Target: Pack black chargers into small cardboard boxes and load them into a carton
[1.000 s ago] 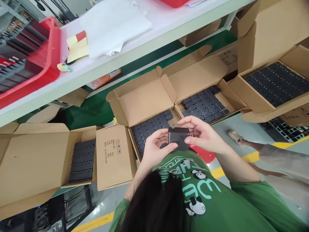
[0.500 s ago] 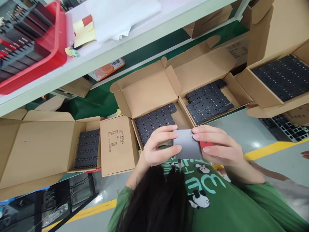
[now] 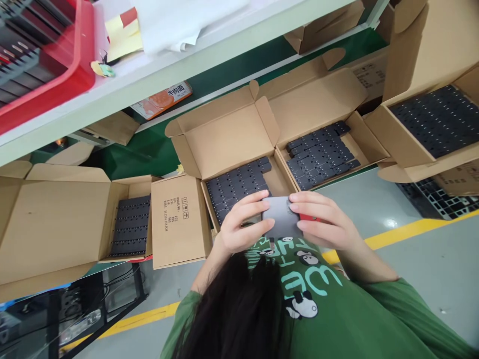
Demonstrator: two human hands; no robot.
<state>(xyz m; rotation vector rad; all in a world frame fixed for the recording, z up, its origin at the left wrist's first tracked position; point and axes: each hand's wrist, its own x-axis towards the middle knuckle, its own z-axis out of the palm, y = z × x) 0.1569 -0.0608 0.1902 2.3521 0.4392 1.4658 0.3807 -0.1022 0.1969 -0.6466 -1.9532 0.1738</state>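
Note:
Between both hands, in front of the green shirt, is a flat grey rectangular piece with a small printed mark near its right corner. My left hand pinches its left edge between thumb and fingers. At the opposite edge, my right hand is closed on the piece, and a red part shows between those fingers. How the red part joins the grey piece I cannot tell. Just beyond the hands stands an open cardboard box with rows of black blocks.
More open boxes hold black blocks: one with blocks right of centre, others at far right and left. A closed carton flap stands left of the hands. A red bin sits on the white shelf above. Yellow floor line at right.
The view has shifted slightly, so the hands and grey piece appear a little further left and higher. Both hands keep hold of it.

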